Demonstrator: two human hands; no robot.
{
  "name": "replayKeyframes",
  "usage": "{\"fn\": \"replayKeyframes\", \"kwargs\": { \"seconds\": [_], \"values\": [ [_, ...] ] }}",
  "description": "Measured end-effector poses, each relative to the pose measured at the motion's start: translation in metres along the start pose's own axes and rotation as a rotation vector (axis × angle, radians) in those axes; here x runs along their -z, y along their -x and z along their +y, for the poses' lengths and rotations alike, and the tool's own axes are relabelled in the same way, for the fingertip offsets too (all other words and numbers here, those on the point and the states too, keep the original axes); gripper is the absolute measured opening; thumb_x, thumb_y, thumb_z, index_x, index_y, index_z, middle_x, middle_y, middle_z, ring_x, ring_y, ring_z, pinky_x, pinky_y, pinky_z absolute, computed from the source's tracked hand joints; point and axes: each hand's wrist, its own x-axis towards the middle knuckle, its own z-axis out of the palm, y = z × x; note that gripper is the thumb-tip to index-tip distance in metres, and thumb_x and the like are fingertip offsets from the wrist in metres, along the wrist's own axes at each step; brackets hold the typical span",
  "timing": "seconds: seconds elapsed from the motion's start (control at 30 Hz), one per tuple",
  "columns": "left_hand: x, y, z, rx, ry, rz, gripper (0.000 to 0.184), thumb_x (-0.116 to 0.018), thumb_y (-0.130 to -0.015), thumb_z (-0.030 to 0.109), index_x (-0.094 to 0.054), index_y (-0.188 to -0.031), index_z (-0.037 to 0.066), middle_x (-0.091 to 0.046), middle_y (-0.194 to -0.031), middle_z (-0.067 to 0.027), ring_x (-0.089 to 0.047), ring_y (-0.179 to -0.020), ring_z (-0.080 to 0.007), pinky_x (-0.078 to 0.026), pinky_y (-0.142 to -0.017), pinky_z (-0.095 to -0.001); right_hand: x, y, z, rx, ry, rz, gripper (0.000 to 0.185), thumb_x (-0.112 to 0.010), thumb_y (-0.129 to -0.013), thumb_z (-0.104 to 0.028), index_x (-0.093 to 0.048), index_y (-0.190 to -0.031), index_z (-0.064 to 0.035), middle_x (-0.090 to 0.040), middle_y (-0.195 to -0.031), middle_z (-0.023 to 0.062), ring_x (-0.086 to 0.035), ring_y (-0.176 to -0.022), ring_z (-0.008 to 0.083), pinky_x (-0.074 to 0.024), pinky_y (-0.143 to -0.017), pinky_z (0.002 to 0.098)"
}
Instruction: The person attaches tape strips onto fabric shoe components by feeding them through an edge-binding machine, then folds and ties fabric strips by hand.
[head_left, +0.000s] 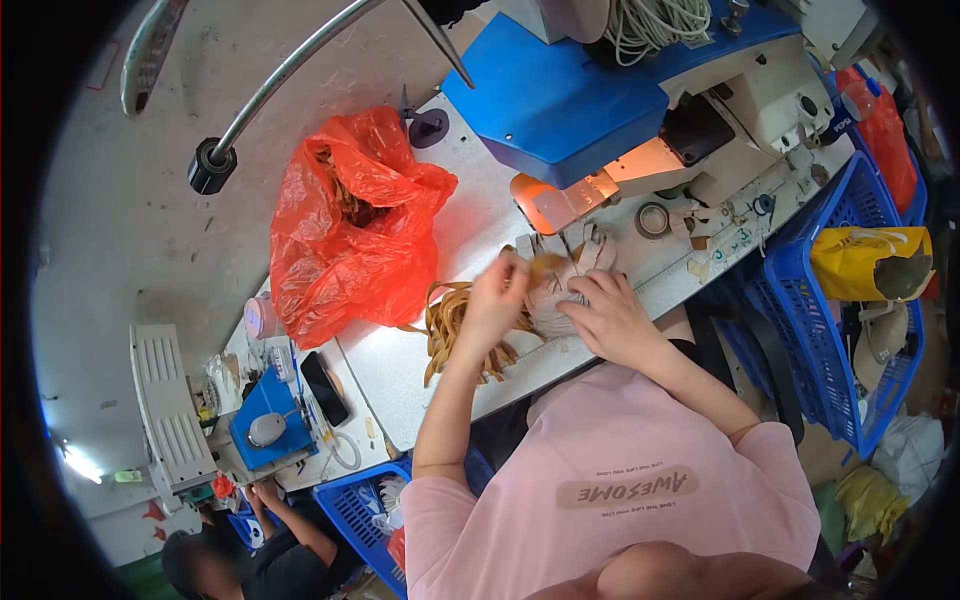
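Note:
My left hand (497, 298) has its fingers pinched together near the sewing machine's needle area, at a blurred brown strip (546, 266). My right hand (612, 318) bends its fingers down onto pale strips (552, 306) bunched in a rounded heap. Part of that heap is hidden under the fingers. Beneath my left wrist lies a pile of brown strips (447, 325) on the white worktable (390, 385). Just beyond both hands stands the blue and white sewing machine (560, 100), its lamp glowing orange over the work.
A red plastic bag (365, 240) with more brown strips stands to the left. A roll of tape (653, 220) and a dark phone (698, 128) rest on the right. Blue crates (815, 330) flank the table. Another person (285, 550) works at a second machine, lower left.

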Motion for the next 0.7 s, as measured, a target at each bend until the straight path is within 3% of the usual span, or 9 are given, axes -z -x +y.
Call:
{"fn": "replayKeyframes", "kwargs": {
  "seconds": [0.03,0.1,0.17,0.27,0.37,0.53,0.7],
  "values": [
    [0.005,-0.006,0.003,-0.024,0.087,0.071,0.016,-0.056,-0.094,0.017,-0.058,-0.095,0.000,-0.066,-0.084,-0.0103,-0.062,-0.067,-0.0171,-0.050,-0.060,-0.0311,-0.002,0.001,0.001,-0.001,0.013,-0.023,0.020,-0.063,-0.074,-0.009,-0.066,-0.094,-0.0084,-0.051,-0.104,0.0080,-0.049,-0.102,0.0272,-0.0394,-0.085,0.0404],
    [0.029,-0.021,0.025,0.061,0.276,0.213,0.015,-0.052,-0.098,0.017,-0.054,-0.098,0.002,-0.065,-0.084,-0.0082,-0.062,-0.068,-0.0117,-0.052,-0.056,-0.0240,-0.002,0.001,0.001,-0.018,-0.007,-0.035,0.020,-0.063,-0.074,-0.009,-0.066,-0.094,-0.0081,-0.052,-0.103,0.0083,-0.049,-0.102,0.0270,-0.0399,-0.085,0.0402],
    [0.057,-0.035,0.038,-0.078,0.322,0.307,0.013,-0.050,-0.098,0.014,-0.055,-0.099,0.002,-0.065,-0.087,-0.0083,-0.063,-0.071,-0.0099,-0.053,-0.055,-0.0197,-0.001,0.000,0.001,-0.032,-0.015,-0.041,0.020,-0.063,-0.075,-0.009,-0.066,-0.094,-0.0081,-0.052,-0.102,0.0085,-0.049,-0.102,0.0269,-0.0401,-0.085,0.0400],
    [0.088,-0.035,0.067,-0.161,0.286,0.439,0.013,-0.055,-0.096,0.010,-0.057,-0.103,0.000,-0.068,-0.092,-0.0085,-0.068,-0.082,-0.0127,-0.055,-0.058,-0.0217,0.000,0.000,-0.001,-0.045,-0.017,-0.032,0.020,-0.063,-0.076,-0.009,-0.066,-0.096,-0.0088,-0.052,-0.101,0.0089,-0.049,-0.101,0.0270,-0.0402,-0.085,0.0400],
    [0.087,-0.023,0.072,-0.298,0.210,0.485,0.012,-0.056,-0.095,0.009,-0.058,-0.103,0.000,-0.068,-0.092,-0.0084,-0.068,-0.082,-0.0129,-0.055,-0.060,-0.0218,0.001,-0.002,-0.001,-0.057,-0.021,-0.011,0.021,-0.062,-0.076,-0.009,-0.067,-0.097,-0.0098,-0.052,-0.100,0.0091,-0.049,-0.100,0.0271,-0.0403,-0.084,0.0399],
    [0.094,-0.023,0.071,-0.248,0.338,0.569,0.014,-0.056,-0.095,0.010,-0.059,-0.105,0.000,-0.065,-0.093,-0.0066,-0.066,-0.088,-0.0128,-0.056,-0.063,-0.0235,-0.001,-0.002,-0.001,-0.066,0.002,-0.020,0.022,-0.062,-0.077,-0.009,-0.067,-0.098,-0.0104,-0.052,-0.099,0.0087,-0.050,-0.099,0.0268,-0.0403,-0.083,0.0398],
    [0.093,-0.029,0.071,-0.240,0.416,0.554,0.014,-0.056,-0.095,0.011,-0.057,-0.105,0.000,-0.065,-0.090,-0.0074,-0.066,-0.083,-0.0132,-0.056,-0.061,-0.0230,0.001,-0.007,0.001,-0.068,-0.019,-0.034,0.018,-0.063,-0.078,-0.010,-0.066,-0.096,-0.0088,-0.052,-0.095,0.0070,-0.051,-0.097,0.0259,-0.0409,-0.081,0.0397]
  ]
}}
